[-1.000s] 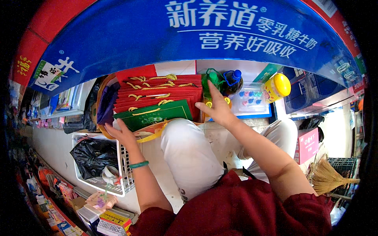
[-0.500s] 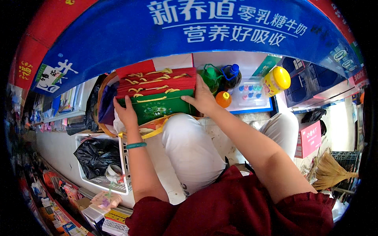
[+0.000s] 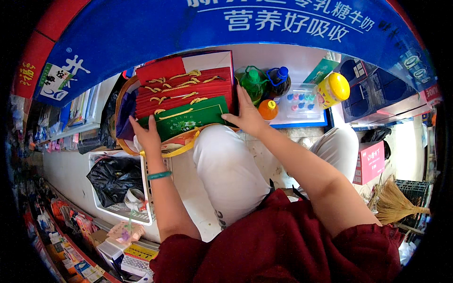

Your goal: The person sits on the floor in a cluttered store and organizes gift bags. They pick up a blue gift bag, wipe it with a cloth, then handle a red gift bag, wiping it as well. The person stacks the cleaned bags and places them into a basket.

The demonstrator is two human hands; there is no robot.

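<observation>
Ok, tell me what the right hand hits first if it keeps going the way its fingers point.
The right hand points up and slightly left, fingers already on the green gift bag. Straight on, it would probably meet the red gift bags stacked behind; depth is unclear.
</observation>
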